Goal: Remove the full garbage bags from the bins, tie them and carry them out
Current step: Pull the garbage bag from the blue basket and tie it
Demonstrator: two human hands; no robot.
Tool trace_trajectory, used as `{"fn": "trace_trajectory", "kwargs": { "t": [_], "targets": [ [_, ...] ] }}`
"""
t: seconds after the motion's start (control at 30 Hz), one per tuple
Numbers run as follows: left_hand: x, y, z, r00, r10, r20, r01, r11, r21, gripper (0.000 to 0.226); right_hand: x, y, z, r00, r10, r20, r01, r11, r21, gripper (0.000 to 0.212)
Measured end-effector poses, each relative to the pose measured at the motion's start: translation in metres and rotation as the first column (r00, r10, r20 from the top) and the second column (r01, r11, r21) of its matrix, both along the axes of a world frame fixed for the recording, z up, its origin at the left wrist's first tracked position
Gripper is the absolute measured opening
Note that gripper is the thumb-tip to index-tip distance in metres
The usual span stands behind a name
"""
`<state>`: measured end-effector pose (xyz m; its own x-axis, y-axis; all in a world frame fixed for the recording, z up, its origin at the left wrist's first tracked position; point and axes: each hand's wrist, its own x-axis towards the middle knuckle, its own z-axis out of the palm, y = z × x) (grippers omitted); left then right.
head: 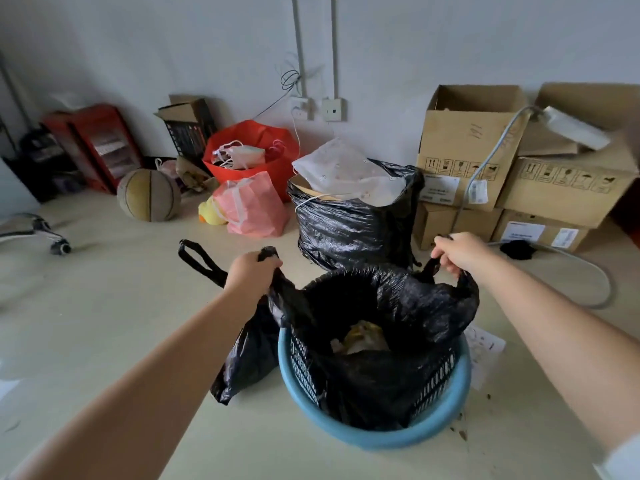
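Gripping the black bag by its handles, both hands hold it stretched open over the blue bin at near centre; the left hand is clenched on the left handle, with a second handle loop sticking out to its left; the right hand is clenched on the right handle; the bag's lower part sits inside the bin, rubbish showing within; a second full black bag stands just beyond, boxes far right, a ball far left.
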<state>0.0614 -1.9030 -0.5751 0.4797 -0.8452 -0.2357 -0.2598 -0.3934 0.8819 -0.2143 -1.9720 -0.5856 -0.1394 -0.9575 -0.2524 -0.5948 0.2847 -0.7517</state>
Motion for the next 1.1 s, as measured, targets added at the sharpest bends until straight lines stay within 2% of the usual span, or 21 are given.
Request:
{"fn": "trace_trajectory", "kwargs": {
  "t": [0.07,0.13,0.2,0.27,0.33,0.4,0.53,0.7,0.8,0.93,1.0,1.1],
  "targets": [
    [-0.001,-0.006,0.016,0.992,0.057,-0.113,-0.07,0.991,-0.11,0.017,0.018,-0.011,0.017,1.0,-0.022,-0.008,0.021,0.99,-0.141,0.042],
    [-0.003,-0.012,0.033,0.991,0.119,-0.055,-0.127,0.976,-0.175,0.009,0.034,-0.018,0.038,0.999,-0.052,0.014,0.054,0.961,-0.271,0.042],
    [-0.001,-0.017,0.044,0.988,0.149,-0.038,-0.154,0.946,-0.287,0.022,0.049,-0.023,0.062,0.999,-0.027,0.025,0.035,0.912,-0.41,0.043],
    [0.002,-0.014,0.056,0.989,0.114,-0.096,-0.143,0.903,-0.405,0.028,0.066,-0.021,0.084,0.998,0.028,0.052,0.005,0.836,-0.549,0.039],
    [0.004,-0.004,0.07,0.978,0.035,-0.205,-0.138,0.848,-0.511,0.02,0.087,-0.014,0.104,0.987,0.112,0.115,-0.011,0.765,-0.644,0.032],
    [0.009,0.008,0.091,0.95,-0.025,-0.311,-0.172,0.79,-0.588,0.024,0.111,-0.003,0.128,0.957,0.205,0.203,-0.004,0.712,-0.702,0.029],
    [0.033,0.031,0.149,0.924,-0.079,-0.374,-0.224,0.681,-0.697,0.029,0.166,0.025,0.189,0.85,0.399,0.344,0.004,0.649,-0.761,0.036],
    [0.079,0.067,0.21,0.946,0.006,-0.325,-0.265,0.591,-0.762,0.027,0.233,0.062,0.255,0.81,0.518,0.275,-0.074,0.556,-0.828,0.035],
    [0.1,0.091,0.229,0.954,0.042,-0.298,-0.259,0.619,-0.742,0.028,0.265,0.077,0.279,0.784,0.54,0.304,-0.052,0.547,-0.836,0.035],
    [0.134,0.123,0.231,0.962,0.081,-0.261,-0.242,0.693,-0.679,0.027,0.311,0.106,0.279,0.758,0.536,0.372,-0.069,0.633,-0.771,0.036],
    [0.153,0.135,0.221,0.968,0.085,-0.235,-0.218,0.742,-0.633,0.019,0.331,0.12,0.262,0.757,0.522,0.393,-0.103,0.69,-0.717,0.035],
    [0.184,0.151,0.187,0.967,0.001,-0.254,-0.123,0.877,-0.464,0.009,0.351,0.133,0.215,0.844,0.432,0.318,-0.132,0.742,-0.657,0.029]
  ]
}}
